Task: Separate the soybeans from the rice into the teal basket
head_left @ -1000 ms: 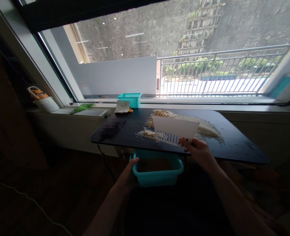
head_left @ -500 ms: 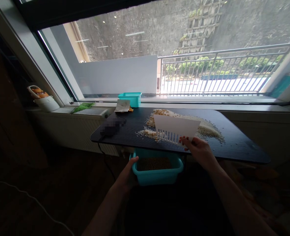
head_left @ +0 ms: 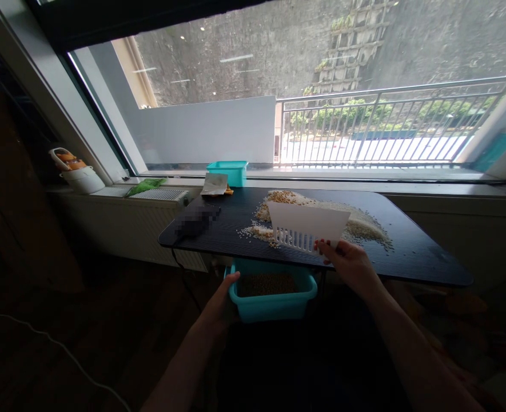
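My right hand [head_left: 349,264] grips the lower right corner of a white plastic sieve scoop [head_left: 307,225], which stands on its slotted edge on the black table [head_left: 411,252]. Behind it lies a spread of mixed white rice and tan beans [head_left: 355,222]. My left hand [head_left: 222,304] holds the left side of a teal bin [head_left: 274,306], kept just below the table's front edge. The bin has brownish beans in its bottom.
A second teal bin [head_left: 228,171] and a small paper packet [head_left: 214,184] sit at the table's back left by the window sill. A dark blurred object [head_left: 196,220] lies on the table's left part. White bowls [head_left: 81,179] stand on the sill far left. A cable [head_left: 42,343] runs across the floor.
The teal bin and my left hand have shifted slightly up and left under the table edge. The scoop and my right hand stay almost where they were.
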Available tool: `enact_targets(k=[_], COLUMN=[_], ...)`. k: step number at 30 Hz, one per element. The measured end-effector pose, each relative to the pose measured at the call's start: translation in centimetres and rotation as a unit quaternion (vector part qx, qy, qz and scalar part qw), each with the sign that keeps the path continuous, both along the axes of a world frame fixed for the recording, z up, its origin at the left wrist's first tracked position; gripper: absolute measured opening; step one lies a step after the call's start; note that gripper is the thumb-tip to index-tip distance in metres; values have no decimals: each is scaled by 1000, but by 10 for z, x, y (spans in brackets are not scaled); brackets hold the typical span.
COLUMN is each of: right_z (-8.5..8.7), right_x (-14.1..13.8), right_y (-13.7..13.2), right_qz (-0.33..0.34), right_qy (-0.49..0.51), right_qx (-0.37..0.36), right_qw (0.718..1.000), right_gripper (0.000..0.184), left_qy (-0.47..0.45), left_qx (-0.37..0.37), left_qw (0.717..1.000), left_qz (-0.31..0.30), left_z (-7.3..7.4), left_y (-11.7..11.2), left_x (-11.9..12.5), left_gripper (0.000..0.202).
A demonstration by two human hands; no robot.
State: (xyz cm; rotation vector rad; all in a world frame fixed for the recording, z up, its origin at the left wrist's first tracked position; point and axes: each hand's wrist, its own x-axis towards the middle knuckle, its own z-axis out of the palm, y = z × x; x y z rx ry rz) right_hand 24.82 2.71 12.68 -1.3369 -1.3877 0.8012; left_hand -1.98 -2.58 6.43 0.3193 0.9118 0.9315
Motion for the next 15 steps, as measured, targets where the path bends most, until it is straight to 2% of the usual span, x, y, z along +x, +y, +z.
enact_targets(k=[5,15], right_z=[-4,1], right_x=[1,-10], right_y=[0,6], right_qz=[10,27], right_qy=[-11,-13], right_qx=[3,11], right_qw=[1000,999], right_gripper=[41,43], left_qy=[15,3], left_qx=[-6,10], left_qw=[1000,1000], left_qz=[7,-1], left_z=[0,-6], left_y=[0,2], left_x=[0,-5], left_gripper=[56,59])
